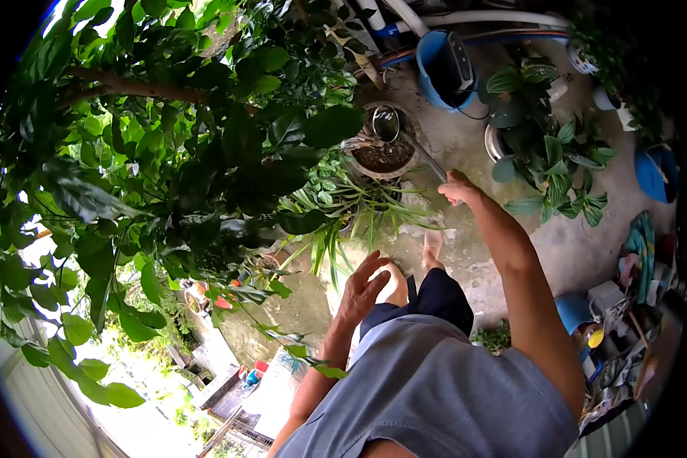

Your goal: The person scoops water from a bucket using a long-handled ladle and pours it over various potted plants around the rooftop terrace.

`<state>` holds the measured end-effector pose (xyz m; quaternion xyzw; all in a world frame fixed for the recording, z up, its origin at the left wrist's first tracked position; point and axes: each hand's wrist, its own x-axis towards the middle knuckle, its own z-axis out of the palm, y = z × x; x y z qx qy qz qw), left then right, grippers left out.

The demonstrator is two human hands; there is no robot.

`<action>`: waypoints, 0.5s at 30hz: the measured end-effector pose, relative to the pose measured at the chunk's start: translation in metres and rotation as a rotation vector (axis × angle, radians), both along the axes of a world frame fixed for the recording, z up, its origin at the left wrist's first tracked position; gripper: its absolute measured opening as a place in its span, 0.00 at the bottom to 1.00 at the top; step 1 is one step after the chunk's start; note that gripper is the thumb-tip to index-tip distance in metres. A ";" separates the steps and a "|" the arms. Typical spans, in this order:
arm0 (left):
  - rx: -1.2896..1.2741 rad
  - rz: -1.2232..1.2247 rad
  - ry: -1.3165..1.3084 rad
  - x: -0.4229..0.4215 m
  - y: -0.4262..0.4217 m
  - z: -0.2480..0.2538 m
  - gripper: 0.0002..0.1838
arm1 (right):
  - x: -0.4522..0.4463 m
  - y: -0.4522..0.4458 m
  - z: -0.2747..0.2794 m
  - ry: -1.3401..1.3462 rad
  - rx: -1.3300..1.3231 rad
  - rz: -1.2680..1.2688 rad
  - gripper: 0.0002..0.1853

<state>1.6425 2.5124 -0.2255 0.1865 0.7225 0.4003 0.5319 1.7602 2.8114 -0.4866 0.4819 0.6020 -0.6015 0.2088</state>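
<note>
My right hand (458,188) is closed around the handle of a long metal ladle (427,156). Its round bowl is over the soil of a round pot (379,171), next to a thick stem. Below that pot, a plant with long narrow leaves (332,229) spreads out. My left hand (364,290) is raised in front of my body, fingers apart and holding nothing, close to those leaves.
A blue bucket (435,72) with a dark device in it stands beyond the pot, near white pipes (481,17). Leafy branches (206,153) hang at the left. Potted broad-leaved plants (557,172) stand at the right, with piled household items (607,336) lower down.
</note>
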 end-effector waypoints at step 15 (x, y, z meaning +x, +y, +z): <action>-0.049 0.069 -0.006 0.004 -0.002 -0.005 0.27 | -0.067 0.063 0.016 0.020 -0.037 0.100 0.12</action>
